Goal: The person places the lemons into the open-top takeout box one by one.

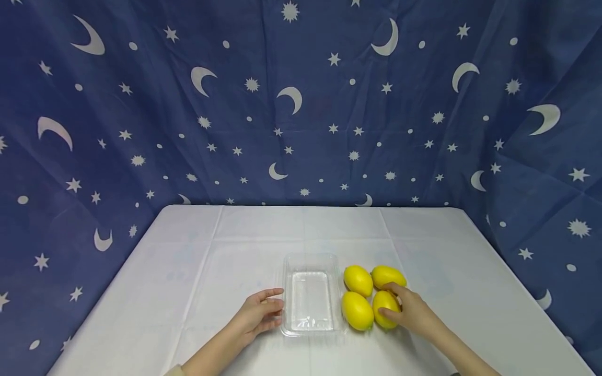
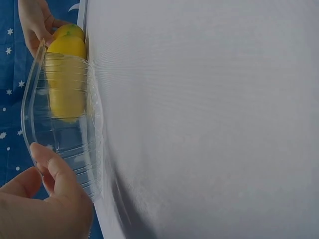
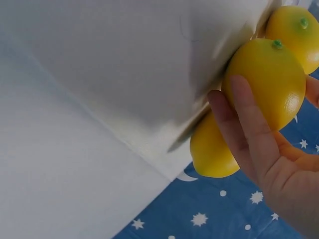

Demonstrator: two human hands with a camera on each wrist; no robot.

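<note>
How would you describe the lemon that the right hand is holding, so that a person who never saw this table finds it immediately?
On the white table, a clear plastic tray stands near the front edge, with four lemons in a square to its right. The wanted lemon is the front one farther from the tray. Only this one has the right hand curled around it.
</note>
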